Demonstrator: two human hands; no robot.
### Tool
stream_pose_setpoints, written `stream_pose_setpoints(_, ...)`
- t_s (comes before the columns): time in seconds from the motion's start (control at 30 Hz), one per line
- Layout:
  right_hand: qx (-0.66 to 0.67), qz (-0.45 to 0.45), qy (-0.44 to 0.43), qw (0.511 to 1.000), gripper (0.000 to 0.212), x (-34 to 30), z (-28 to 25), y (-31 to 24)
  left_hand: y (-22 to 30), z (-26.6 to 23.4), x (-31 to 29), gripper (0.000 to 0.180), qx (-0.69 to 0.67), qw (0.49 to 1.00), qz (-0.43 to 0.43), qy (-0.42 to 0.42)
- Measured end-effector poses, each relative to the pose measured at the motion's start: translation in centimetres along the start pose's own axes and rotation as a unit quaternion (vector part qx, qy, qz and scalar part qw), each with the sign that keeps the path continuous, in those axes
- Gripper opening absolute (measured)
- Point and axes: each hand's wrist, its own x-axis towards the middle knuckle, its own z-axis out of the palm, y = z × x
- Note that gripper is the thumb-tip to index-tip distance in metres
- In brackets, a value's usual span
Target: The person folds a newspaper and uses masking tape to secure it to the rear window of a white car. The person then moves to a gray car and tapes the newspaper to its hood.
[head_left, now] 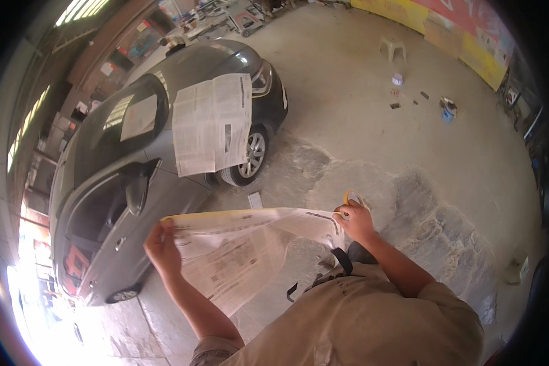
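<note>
I hold a sheet of newspaper (pixel 244 244) stretched out in front of me, with a strip of yellow tape along its top edge. My left hand (pixel 162 245) grips the sheet's left corner. My right hand (pixel 355 222) grips the right corner and also holds a yellow roll of masking tape (pixel 352 197). A grey car (pixel 134 177) stands to my left. Newspaper sheets (pixel 212 124) cover its front wing, and another sheet (pixel 139 117) lies on the windscreen.
The concrete floor (pixel 378 134) has dark wet patches near my feet. A white plastic stool (pixel 392 47), small tins (pixel 448 111) and scraps lie at the far right by a yellow wall (pixel 470 43). Workshop clutter lines the back.
</note>
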Motion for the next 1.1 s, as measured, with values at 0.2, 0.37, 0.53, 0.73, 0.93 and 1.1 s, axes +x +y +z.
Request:
stream_pose_setpoints(0.2, 0.030, 0.010, -0.054, 0.998, 0.018, 10.3, 3.5, 1.6, -0.2, -2.1, 14.5, 0.027, 0.179, 0.977, 0.036, 0.107)
stream_pose_setpoints(0.37, 0.115, -0.104, -0.141, 0.978, 0.026, 22.2, 7.9, 2.0, 1.1, -3.8, 27.8, 0.035, 0.265, 0.948, 0.041, 0.175)
stream_pose_setpoints(0.53, 0.179, -0.169, -0.236, 0.940, 0.028, 34.2, 9.9, -1.4, 4.2, -5.0, 42.1, 0.041, 0.457, 0.853, 0.134, 0.214)
stream_pose_setpoints(0.73, 0.163, -0.183, -0.310, 0.919, 0.031, 45.5, 11.5, -2.1, 5.6, 6.0, 60.6, 0.042, 0.443, 0.853, 0.167, 0.220)
stream_pose_setpoints(0.93, 0.198, -0.148, -0.295, 0.923, 0.035, 56.4, 18.1, -0.7, 2.5, 25.7, 81.4, 0.043, 0.508, 0.788, 0.319, 0.140)
stream_pose_setpoints(1.1, 0.254, -0.041, -0.257, 0.931, 0.035, 66.3, 22.9, 1.4, -3.9, 48.3, 99.0, 0.048, 0.542, 0.733, 0.409, 0.042)
